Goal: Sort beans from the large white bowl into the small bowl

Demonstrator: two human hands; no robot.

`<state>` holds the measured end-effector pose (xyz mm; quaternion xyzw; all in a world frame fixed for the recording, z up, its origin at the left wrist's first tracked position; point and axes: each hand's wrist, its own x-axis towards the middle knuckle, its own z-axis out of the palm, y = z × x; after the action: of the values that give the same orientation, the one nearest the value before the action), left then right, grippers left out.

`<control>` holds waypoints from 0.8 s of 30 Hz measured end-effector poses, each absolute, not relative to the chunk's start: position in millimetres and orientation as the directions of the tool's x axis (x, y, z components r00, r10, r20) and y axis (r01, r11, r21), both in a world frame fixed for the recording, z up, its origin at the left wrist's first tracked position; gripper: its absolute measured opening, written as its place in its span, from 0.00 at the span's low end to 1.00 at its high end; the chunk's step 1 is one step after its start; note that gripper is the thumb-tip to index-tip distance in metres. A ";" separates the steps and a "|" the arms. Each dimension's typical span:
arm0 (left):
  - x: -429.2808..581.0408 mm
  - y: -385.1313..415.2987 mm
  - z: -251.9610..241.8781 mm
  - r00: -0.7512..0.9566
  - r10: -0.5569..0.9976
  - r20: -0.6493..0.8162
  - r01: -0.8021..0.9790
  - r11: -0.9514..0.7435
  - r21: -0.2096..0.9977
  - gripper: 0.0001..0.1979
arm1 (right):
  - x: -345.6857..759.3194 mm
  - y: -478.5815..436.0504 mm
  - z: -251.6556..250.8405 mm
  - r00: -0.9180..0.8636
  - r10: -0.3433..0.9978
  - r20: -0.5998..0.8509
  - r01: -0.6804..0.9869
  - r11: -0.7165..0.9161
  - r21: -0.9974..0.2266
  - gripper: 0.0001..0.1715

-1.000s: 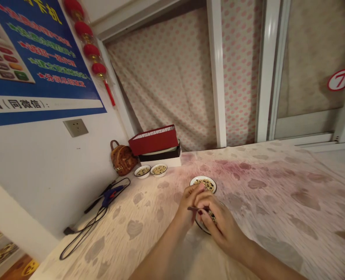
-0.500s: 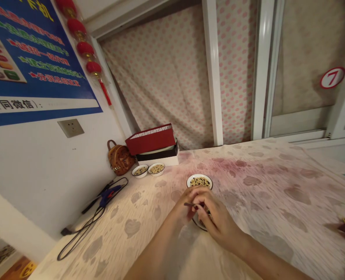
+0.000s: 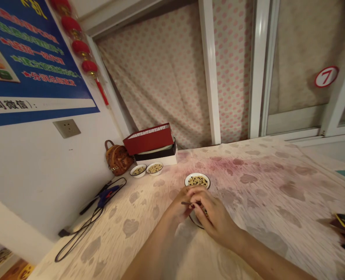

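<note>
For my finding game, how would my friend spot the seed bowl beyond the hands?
Find the patterned tablecloth below the red box. Two small seed bowls sit by that box; this white bowl sits alone, just past the left hand and right hand.

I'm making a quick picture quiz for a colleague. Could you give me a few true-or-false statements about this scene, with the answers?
1. The left hand and right hand are close together, with a thin dark stick between them. True.
2. The bowl just beyond the hands is empty. False: it holds mixed grains.
3. Two small bowls of grains stand near the stacked boxes. True.
4. The blue glue gun lies inside a bowl. False: it lies apart from every bowl.
5. The round sign shows the number 5. False: it shows 7.
</note>
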<state>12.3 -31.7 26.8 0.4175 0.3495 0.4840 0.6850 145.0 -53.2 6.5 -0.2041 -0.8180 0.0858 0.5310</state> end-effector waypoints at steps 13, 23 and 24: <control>10.1 -27.9 19.8 0.307 0.944 -0.125 -0.312 0.223 0.923 0.16 | 145.2 -51.2 5.6 -0.343 0.441 0.829 0.240 0.895 -0.377 0.08; 7.6 -28.6 19.9 0.333 0.938 -0.097 -0.303 0.204 0.931 0.13 | 144.6 -52.3 5.6 -0.361 0.445 0.820 0.261 0.892 -0.369 0.08; 7.8 -28.8 20.2 0.337 0.936 -0.102 -0.304 0.211 0.929 0.13 | 144.6 -52.2 5.6 -0.361 0.447 0.818 0.262 0.891 -0.371 0.08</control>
<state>7.8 -28.8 20.2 0.4389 0.3598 0.4492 0.6900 144.6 -52.2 5.6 -0.2160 -0.8203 0.0886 0.5222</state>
